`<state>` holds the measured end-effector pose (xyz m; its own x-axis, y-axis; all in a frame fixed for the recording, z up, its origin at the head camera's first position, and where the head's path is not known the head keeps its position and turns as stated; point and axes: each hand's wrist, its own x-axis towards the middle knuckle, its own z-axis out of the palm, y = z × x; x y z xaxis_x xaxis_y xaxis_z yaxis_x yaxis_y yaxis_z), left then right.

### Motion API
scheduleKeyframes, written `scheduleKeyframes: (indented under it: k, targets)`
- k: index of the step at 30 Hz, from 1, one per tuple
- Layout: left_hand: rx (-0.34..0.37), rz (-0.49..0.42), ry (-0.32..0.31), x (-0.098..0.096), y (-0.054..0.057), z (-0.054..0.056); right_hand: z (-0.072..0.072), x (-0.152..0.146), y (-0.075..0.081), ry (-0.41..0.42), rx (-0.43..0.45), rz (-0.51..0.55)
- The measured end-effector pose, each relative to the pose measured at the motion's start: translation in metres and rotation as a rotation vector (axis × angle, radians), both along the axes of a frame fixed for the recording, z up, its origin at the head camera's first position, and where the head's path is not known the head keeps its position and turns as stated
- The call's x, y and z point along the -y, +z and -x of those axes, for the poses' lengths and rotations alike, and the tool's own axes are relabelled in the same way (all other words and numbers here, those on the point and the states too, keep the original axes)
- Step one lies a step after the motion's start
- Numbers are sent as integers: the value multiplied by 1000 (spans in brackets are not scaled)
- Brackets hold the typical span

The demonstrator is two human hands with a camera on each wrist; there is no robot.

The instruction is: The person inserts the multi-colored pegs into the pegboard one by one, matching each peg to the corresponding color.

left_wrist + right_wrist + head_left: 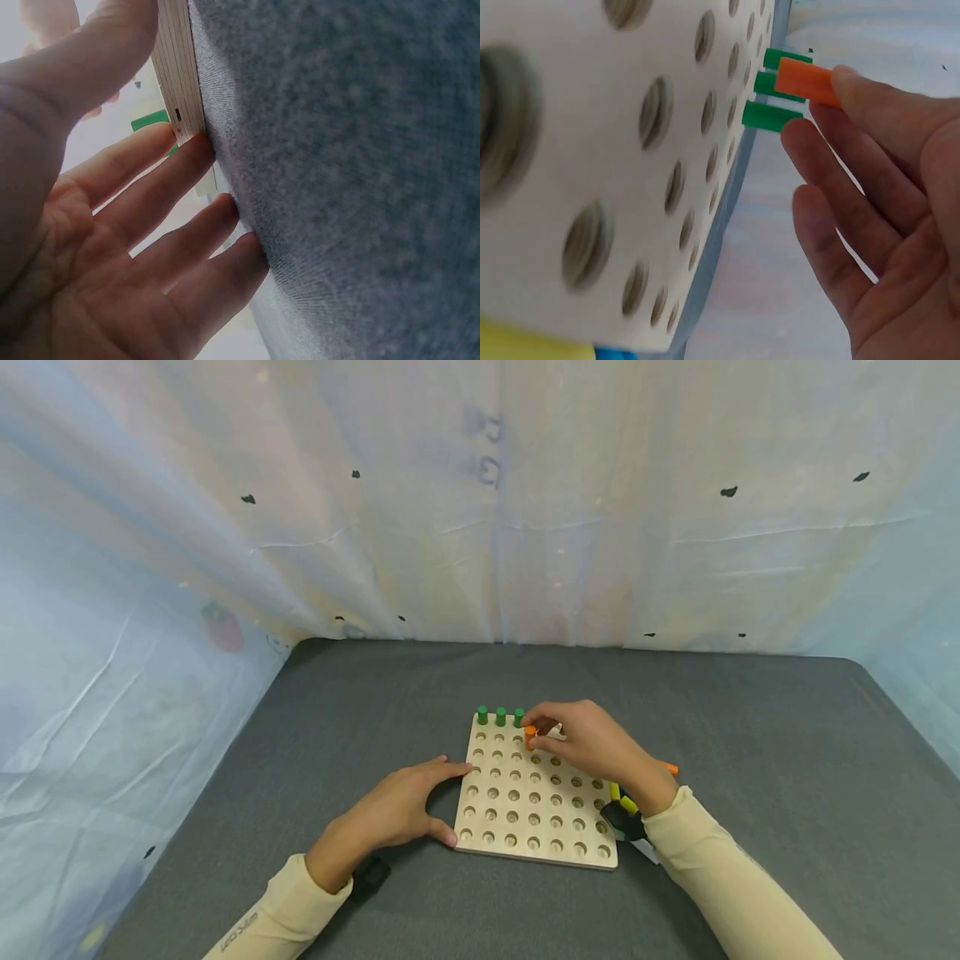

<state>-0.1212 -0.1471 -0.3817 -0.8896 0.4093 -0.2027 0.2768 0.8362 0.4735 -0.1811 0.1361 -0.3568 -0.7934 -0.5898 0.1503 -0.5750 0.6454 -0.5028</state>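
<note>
A pale wooden board (523, 853) with rows of round holes lies on the dark grey cloth. Three green pegs (500, 717) stand upright along its far edge, toward the left corner. My right hand (596, 742) pinches an orange peg (804, 79) between thumb and fingers. In the right wrist view this peg is over the board's face, apart from the holes and close to the green pegs. My left hand (397, 803) rests at the board's left side, thumb near the front corner and fingers extended (154, 199) along the edge.
Beneath my right wrist, at the board's right side, yellow pieces (628, 804) and an orange piece (670, 768) partly show; a blue piece (615, 353) appears in the right wrist view. Pale plastic curtains (525, 527) hang behind the grey table surface (750, 735).
</note>
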Motion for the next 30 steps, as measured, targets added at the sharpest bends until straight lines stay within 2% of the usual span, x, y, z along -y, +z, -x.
scheduleKeyframes:
  k: [16,30]
  targets:
    - [15,-14,4,1,1,-2,8,27,-7,28,16,-12]
    - [14,-12,5,-1,4,-4,11,50,-4,16,10,-11]
